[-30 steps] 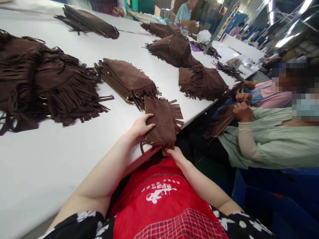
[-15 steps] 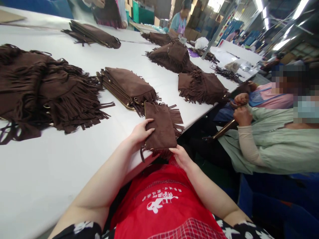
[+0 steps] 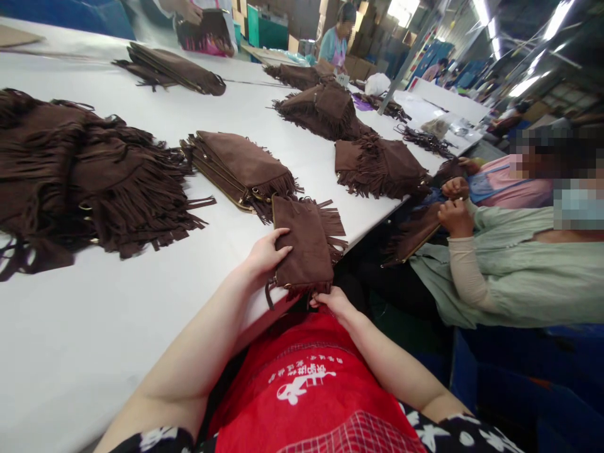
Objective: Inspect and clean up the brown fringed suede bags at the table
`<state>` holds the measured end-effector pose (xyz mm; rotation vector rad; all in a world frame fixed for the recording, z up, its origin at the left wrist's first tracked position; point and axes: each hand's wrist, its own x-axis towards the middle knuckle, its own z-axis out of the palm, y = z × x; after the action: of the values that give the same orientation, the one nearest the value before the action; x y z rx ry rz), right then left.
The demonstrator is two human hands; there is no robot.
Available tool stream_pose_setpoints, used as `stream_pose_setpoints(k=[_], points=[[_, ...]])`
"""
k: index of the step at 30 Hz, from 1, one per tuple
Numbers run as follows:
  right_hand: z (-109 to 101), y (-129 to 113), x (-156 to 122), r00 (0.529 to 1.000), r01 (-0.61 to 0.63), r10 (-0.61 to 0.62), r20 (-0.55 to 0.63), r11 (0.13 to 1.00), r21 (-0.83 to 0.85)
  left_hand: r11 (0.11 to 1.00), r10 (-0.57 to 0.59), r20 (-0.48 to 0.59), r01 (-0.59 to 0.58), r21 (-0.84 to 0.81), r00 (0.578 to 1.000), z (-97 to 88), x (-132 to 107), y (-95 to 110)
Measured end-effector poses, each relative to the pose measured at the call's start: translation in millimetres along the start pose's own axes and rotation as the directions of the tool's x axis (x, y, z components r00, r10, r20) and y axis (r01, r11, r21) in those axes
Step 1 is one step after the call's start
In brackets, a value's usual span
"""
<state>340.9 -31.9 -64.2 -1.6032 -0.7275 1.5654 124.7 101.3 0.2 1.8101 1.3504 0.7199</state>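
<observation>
A small brown suede bag (image 3: 304, 242) with fringe lies at the near edge of the white table (image 3: 94, 327). My left hand (image 3: 265, 255) rests on the bag's left side, fingers laid over the suede and thumb at its edge. Below the table edge, my right hand (image 3: 333, 301) pinches the bag's near edge, fingertips tucked under the fringe. A short strap hangs from the bag's near left corner.
Stacks of the same brown fringed bags lie across the table: a big heap (image 3: 80, 176) at left, a stack (image 3: 238, 167) just beyond my bag, others (image 3: 377, 165) to the right. A seated person in green (image 3: 500, 270) works on a bag at my right.
My right hand has slipped down from the bag's right corner to its near edge. The person at my right has lowered a bag. My left hand has stayed put.
</observation>
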Motion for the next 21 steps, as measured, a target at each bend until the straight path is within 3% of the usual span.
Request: stream_pose_setpoints(k=[5,9,13,15,21], points=[[-28.3,23.3,-2.4,0.997,-0.044,0.04,-0.061,0.997,-0.059,1.0,-0.018,-0.01,0.018,0.001,1.0,-1.6,-1.5,3.5],[-46.9,8.3,-6.0,0.982,0.08,-0.085,-0.169,0.996,-0.04,1.0,-0.027,-0.005,0.027,0.0,1.0,-1.8,-1.6,5.7],[-35.5,-22.1,-11.1,0.946,0.322,-0.318,-0.061,0.944,0.07,0.999,-0.033,0.0,0.033,-0.013,0.999,-1.8,-1.9,7.3],[-23.2,-30.9,-12.3,0.947,0.319,-0.322,0.004,0.94,0.121,0.999,-0.038,0.001,0.038,-0.02,0.999,-1.9,-2.2,7.2],[-6.7,-32.1,-10.8,0.97,0.243,-0.241,-0.033,0.962,0.123,0.999,-0.035,0.003,0.035,-0.033,0.999,-1.4,-1.7,3.7]])
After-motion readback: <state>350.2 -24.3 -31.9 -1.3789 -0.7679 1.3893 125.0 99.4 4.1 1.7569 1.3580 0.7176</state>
